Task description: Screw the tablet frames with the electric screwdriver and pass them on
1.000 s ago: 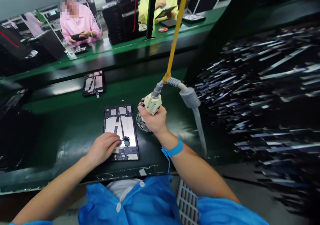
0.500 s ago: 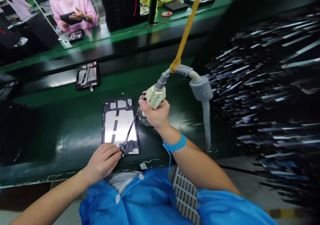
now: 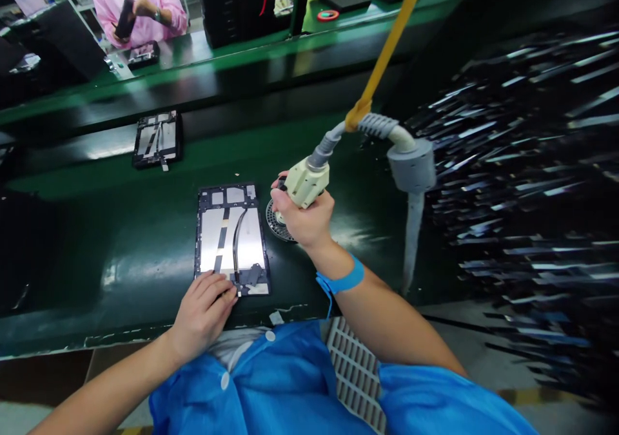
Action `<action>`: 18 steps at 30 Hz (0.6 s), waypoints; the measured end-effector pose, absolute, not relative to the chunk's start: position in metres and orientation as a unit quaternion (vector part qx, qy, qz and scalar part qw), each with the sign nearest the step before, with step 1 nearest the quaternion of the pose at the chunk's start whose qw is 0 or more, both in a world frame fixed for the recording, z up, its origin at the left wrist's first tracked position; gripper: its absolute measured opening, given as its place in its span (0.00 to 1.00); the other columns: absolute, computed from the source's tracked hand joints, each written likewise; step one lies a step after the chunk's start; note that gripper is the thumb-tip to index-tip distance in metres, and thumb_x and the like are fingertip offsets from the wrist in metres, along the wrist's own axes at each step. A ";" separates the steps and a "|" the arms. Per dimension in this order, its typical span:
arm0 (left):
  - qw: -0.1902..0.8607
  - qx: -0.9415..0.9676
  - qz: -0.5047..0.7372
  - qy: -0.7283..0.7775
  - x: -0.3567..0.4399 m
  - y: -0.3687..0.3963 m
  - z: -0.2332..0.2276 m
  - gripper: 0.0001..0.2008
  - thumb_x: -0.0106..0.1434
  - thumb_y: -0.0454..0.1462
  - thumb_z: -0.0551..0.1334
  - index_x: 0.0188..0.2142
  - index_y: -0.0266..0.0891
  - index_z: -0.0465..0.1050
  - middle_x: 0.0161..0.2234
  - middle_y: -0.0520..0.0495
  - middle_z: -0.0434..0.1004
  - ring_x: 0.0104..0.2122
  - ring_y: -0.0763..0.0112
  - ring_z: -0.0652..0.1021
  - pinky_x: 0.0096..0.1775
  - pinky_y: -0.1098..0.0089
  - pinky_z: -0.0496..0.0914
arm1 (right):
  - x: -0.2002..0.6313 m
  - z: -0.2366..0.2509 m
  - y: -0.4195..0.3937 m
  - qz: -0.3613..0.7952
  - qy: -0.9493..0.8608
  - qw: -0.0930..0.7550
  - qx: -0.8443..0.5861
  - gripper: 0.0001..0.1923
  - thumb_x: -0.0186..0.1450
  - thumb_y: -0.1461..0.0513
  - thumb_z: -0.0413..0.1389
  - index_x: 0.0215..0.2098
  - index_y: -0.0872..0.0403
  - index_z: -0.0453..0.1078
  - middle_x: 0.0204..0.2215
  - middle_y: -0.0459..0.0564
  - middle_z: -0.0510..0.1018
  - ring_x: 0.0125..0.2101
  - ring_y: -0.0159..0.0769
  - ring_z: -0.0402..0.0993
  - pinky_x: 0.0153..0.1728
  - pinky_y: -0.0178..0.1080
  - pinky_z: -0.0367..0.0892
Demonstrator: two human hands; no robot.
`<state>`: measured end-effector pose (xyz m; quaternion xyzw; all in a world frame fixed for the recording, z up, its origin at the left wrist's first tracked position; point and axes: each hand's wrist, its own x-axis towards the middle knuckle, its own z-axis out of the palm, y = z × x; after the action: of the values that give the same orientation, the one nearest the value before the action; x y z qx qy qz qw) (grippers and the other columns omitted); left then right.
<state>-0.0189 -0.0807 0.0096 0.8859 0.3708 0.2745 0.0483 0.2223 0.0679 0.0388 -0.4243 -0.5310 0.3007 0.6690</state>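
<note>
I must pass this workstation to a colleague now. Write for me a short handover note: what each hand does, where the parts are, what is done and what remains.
Left hand: fingertips press on the near end of the open tablet frame, beside the black flex cable.
Right hand: gripping the hanging electric screwdriver, held above the round screw tray, right of the frame.
Parts: the frame lies flat on the green belt; a second frame lies further up the belt.
Done: the cable lies along the frame, its end at the near edge.
Left: the screwdriver is not yet on the frame; I cannot tell if any screws are in.
</note>
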 end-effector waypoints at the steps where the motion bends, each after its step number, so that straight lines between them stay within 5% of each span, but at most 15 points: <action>1: 0.046 0.886 0.270 0.374 -0.020 -0.081 0.009 0.15 0.67 0.26 0.63 0.52 0.39 0.74 0.46 0.41 0.82 0.51 0.59 0.79 0.58 0.51 0.73 | 0.223 0.038 0.068 0.300 -0.531 0.670 -0.423 0.11 0.61 0.56 0.65 0.40 0.51 0.76 0.33 0.47 0.81 0.34 0.37 0.81 0.36 0.43 0.79; 10: 0.063 0.891 0.240 0.381 -0.021 -0.081 0.011 0.16 0.69 0.27 0.60 0.53 0.41 0.75 0.47 0.42 0.82 0.57 0.58 0.78 0.64 0.48 0.67 | 0.225 0.041 0.067 0.295 -0.522 0.674 -0.432 0.12 0.61 0.57 0.66 0.42 0.50 0.76 0.33 0.46 0.81 0.32 0.38 0.81 0.37 0.44 0.80; 15: 0.063 0.872 0.239 0.422 -0.027 -0.085 0.005 0.16 0.70 0.30 0.62 0.55 0.44 0.75 0.58 0.38 0.77 0.66 0.48 0.68 0.64 0.32 0.58 | 0.227 0.041 0.066 0.291 -0.525 0.666 -0.444 0.12 0.61 0.56 0.65 0.42 0.51 0.75 0.31 0.46 0.81 0.33 0.39 0.81 0.39 0.45 0.81; 18: 0.077 0.862 0.248 0.435 -0.026 -0.072 -0.002 0.15 0.70 0.31 0.62 0.54 0.46 0.77 0.59 0.39 0.76 0.66 0.48 0.68 0.63 0.33 0.60 | 0.228 0.040 0.067 0.271 -0.541 0.660 -0.446 0.12 0.61 0.57 0.65 0.41 0.51 0.76 0.33 0.48 0.81 0.36 0.41 0.82 0.40 0.46 0.81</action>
<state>-0.0263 -0.0721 -0.0023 0.8619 0.4353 0.2485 0.0771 0.2283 0.0670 0.0398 -0.4461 -0.5405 0.2712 0.6598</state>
